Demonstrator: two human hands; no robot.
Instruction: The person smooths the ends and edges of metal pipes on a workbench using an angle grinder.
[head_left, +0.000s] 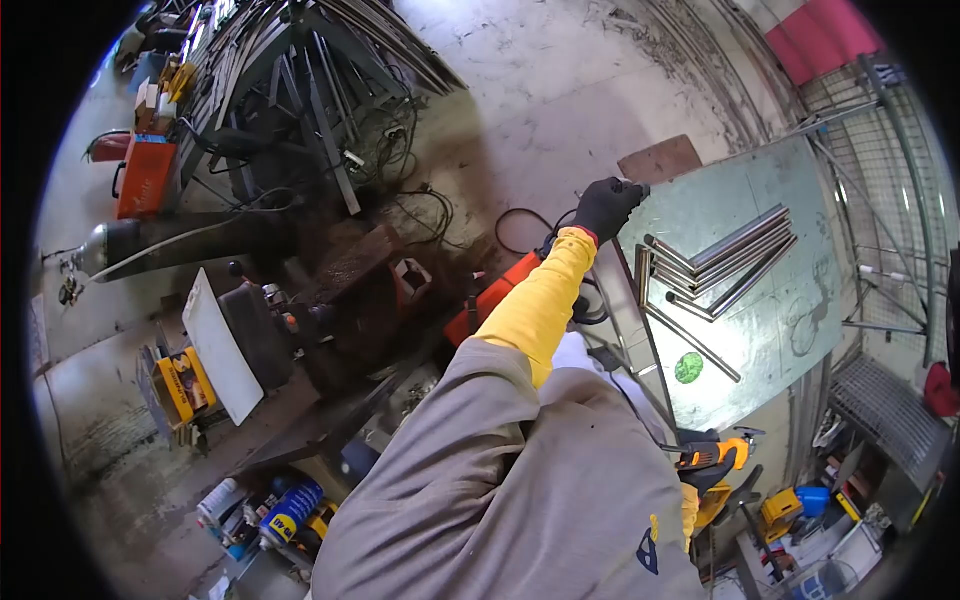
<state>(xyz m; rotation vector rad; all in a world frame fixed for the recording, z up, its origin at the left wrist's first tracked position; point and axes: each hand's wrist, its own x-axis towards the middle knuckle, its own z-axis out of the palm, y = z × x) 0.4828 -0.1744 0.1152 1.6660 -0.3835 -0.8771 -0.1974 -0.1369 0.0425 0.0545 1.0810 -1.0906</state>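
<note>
My left hand (608, 207), in a black glove below a yellow sleeve, reaches to the far left corner of a metal-topped table (790, 180). Its fingers are closed at the edge, beside a brown plate (660, 160); what they pinch, if anything, is too small to make out. Low by my right side, my gloved right hand (702, 478) is wrapped around an orange and black angle grinder (708, 454), partly hidden by my body. Several metal tubes (745, 245), joined in angled pairs, lie on the tabletop. Nearer me are a loose tube (695, 342) and a round green patch (688, 368).
Cables (430, 215) lie on the floor at left, below a rack of metal bars (310, 90). A gas cylinder (150, 243) and a red machine (146, 178) are farther left. Spray cans (290, 512) stand at lower left. Wire mesh (890, 180) borders the right.
</note>
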